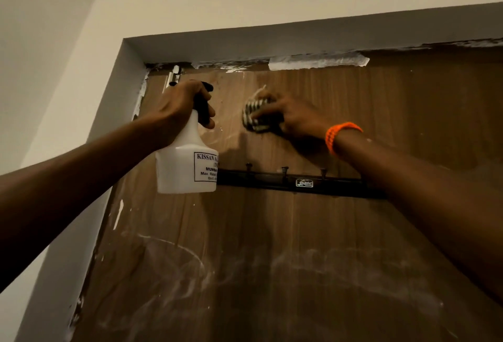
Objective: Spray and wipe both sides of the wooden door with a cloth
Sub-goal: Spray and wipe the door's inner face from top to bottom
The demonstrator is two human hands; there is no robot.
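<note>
left hand (181,103) grips spray bottle (187,156) labelled "kissan" | right hand (292,118) presses cloth (255,117) on door (299,232)

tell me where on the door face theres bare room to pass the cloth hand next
Free: the wooden door right of the right hand up to the white tape strip, and the wide smeared panel below the black hook rail. Crowded: upper left, where the left hand holds the white spray bottle beside the striped cloth.
</note>
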